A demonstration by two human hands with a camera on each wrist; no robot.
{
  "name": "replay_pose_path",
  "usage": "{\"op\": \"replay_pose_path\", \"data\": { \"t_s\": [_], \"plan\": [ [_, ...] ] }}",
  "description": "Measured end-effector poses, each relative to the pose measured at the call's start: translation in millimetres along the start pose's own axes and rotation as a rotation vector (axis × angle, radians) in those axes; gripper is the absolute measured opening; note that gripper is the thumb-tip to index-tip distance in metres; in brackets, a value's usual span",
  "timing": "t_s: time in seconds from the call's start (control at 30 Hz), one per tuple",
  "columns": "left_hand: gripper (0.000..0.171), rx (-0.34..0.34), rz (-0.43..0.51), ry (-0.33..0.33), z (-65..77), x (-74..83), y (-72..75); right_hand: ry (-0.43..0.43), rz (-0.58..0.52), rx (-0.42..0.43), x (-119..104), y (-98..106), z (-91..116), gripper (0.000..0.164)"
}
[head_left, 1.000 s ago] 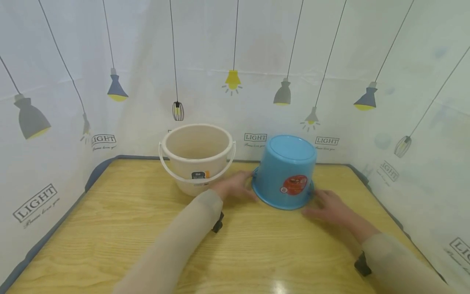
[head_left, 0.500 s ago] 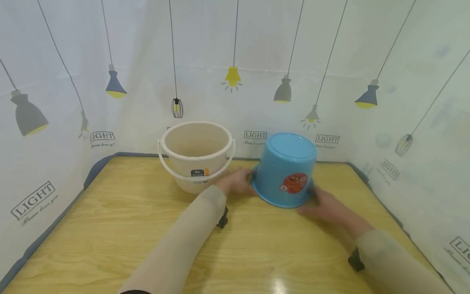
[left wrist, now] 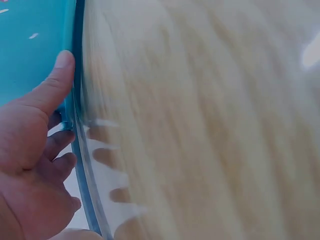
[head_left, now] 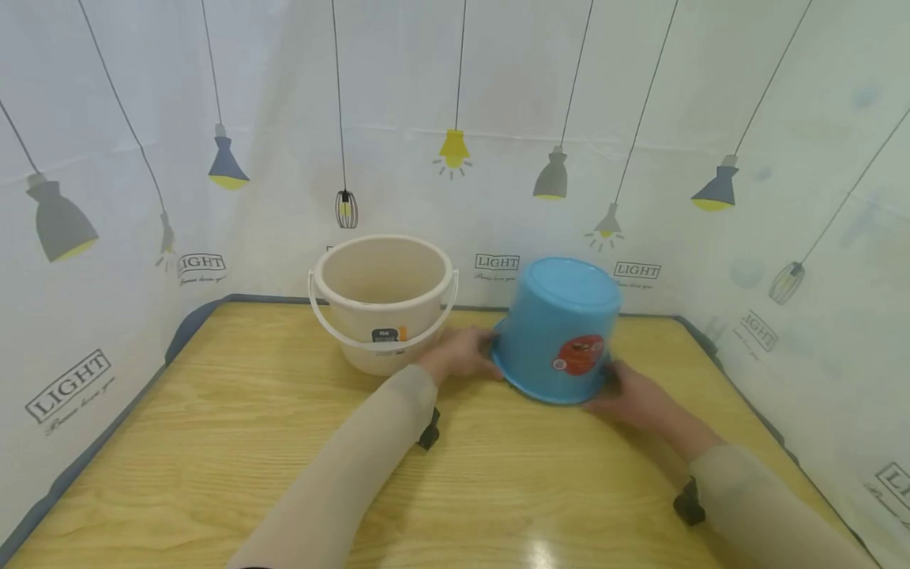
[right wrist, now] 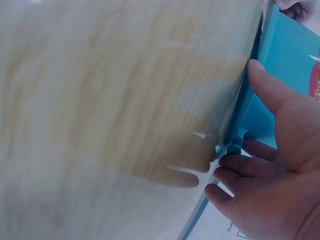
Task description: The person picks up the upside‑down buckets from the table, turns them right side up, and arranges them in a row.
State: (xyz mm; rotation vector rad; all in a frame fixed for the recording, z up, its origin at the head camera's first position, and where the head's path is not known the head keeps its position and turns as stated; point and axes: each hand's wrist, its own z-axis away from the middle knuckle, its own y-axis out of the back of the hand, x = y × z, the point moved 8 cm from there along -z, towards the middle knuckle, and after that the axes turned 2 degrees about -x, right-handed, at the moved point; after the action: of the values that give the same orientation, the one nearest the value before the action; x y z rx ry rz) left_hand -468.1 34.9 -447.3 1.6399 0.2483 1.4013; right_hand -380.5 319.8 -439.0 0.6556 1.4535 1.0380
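Note:
A blue bucket (head_left: pixel 562 332) with a red oval label is upside down, its base up and its wide rim toward the table. My left hand (head_left: pixel 465 353) holds the rim at its left side; in the left wrist view the thumb (left wrist: pixel 56 82) lies along the rim and the fingers curl beside it. On the opposite side my right hand (head_left: pixel 633 397) holds the rim too. The right wrist view shows its thumb (right wrist: pixel 272 87) against the rim and its fingers near the handle joint. A cream bucket (head_left: pixel 384 316) stands upright behind my left wrist, its white handle hanging down in front.
The wood-grain table (head_left: pixel 498 490) runs up to a white curtain (head_left: pixel 398 103) printed with lamps, at the back and both sides. A dark blue edge (head_left: pixel 263 299) borders the table. Black wrist straps (head_left: pixel 429 431) sit over beige sleeves (head_left: pixel 348 466).
Both hands have moved in from beside the blue bucket to hold its rim. The blue bucket has shifted slightly to the right. The cream bucket has stayed in place.

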Motion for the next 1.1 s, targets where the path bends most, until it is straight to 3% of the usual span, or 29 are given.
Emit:
{"op": "replay_pose_path", "data": {
  "t_s": [0.2, 0.67, 1.1],
  "plan": [
    [0.096, 0.002, 0.115, -0.033, 3.2, 5.0, -3.4, -0.008, 0.008, 0.021, 11.2, 6.7, 1.2, 0.107],
    [0.097, 0.048, 0.242, -0.007, 24.3, 13.8, 1.9, -0.026, -0.067, 0.02, 24.9, 16.7, 9.1, 0.11],
    [0.095, 0.096, 0.321, -0.022, 35.5, 20.6, 7.4, 0.02, -0.14, 0.065, 25.5, 20.6, 15.4, 0.093]
  ]
}}
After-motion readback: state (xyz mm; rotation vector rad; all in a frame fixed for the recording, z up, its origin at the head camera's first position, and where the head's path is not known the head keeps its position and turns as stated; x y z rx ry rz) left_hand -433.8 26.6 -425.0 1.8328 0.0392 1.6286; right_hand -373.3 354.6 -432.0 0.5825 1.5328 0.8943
